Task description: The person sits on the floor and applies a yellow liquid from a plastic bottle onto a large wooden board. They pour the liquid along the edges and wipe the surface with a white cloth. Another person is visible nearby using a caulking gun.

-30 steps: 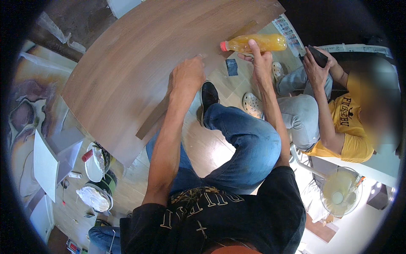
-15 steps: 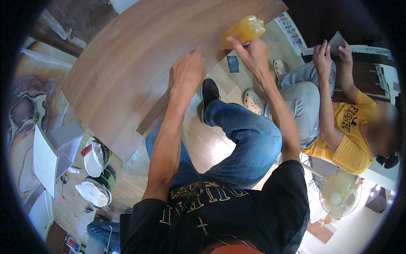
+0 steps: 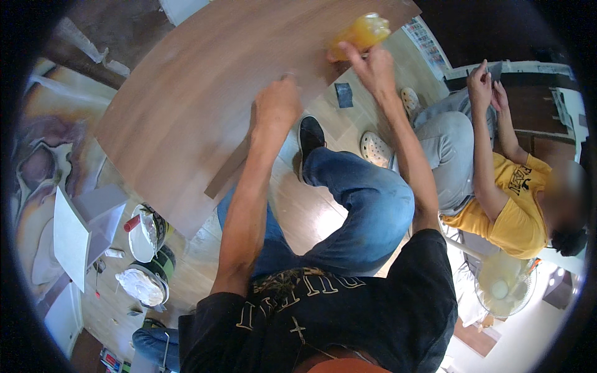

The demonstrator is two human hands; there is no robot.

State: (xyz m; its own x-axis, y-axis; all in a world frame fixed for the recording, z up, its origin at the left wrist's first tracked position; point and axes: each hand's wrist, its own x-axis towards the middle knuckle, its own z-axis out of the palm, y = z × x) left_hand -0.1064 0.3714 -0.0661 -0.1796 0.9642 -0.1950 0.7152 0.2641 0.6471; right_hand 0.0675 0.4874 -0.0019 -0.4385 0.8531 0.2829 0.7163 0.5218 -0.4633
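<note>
A large curved brown wood-grain panel (image 3: 186, 118) spreads out before me. My right hand (image 3: 376, 69), at the panel's right edge, grips a clear plastic bottle (image 3: 367, 31) of yellow-orange liquid. The bottle lies tilted, its base toward the upper right and its other end low over the panel. My left hand (image 3: 277, 104) is closed at the panel's near edge; whatever its fingers hold is hidden and slightly blurred. Below that wrist a narrow brown strip (image 3: 227, 171) runs along the edge, partly covered by my forearm.
A co-worker in a yellow shirt (image 3: 513, 205) sits at the right, both hands on a dark flat piece (image 3: 495, 69). A dark square sheet (image 3: 343, 95) lies on the floor. Open buckets (image 3: 143, 286) stand lower left beside a white angled board (image 3: 71, 239). A fan (image 3: 504, 286) stands lower right.
My right hand and the bottle have shifted slightly up and away from me. My left hand stays at the panel edge. The co-worker's hands have come closer together around the flat piece.
</note>
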